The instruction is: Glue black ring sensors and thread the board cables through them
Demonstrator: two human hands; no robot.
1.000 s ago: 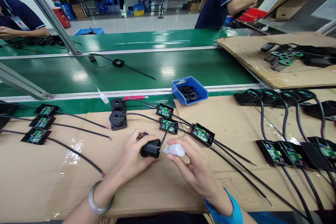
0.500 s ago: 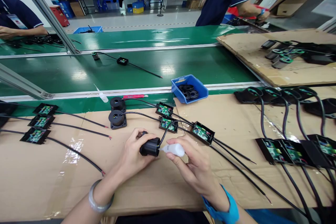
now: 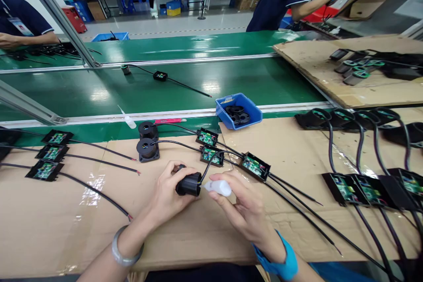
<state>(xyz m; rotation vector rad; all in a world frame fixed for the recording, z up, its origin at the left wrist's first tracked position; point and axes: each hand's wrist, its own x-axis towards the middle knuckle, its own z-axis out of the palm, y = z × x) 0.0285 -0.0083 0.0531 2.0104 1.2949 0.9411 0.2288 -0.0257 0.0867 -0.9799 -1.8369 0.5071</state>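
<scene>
My left hand [image 3: 172,187] is closed around a black cylindrical housing [image 3: 191,184], which lies on its side with the mouth facing right. Between the fingers and thumb of my right hand [image 3: 239,198] is a small white squeeze bottle [image 3: 220,187]. Its narrow tip points at the housing's mouth; whether it touches is too fine to tell. A black cable runs from that mouth to an open box with a green circuit board [image 3: 255,166]. Behind my hands stand two black round housings [image 3: 147,149], wired to two smaller board boxes [image 3: 211,156].
A blue bin [image 3: 238,112] holds black rings. Beyond the cardboard runs a green conveyor [image 3: 178,83] with one wired part [image 3: 160,76]. Several wired boards [image 3: 44,170] lie left, more assemblies [image 3: 345,188] right. A second white bottle [image 3: 130,121] and a red-handled tool [image 3: 168,121] lie behind. Co-workers stand beyond.
On the conveyor, the wired part has shifted slightly right. The co-worker at the upper right has raised an arm. Both my hands stay nearly still.
</scene>
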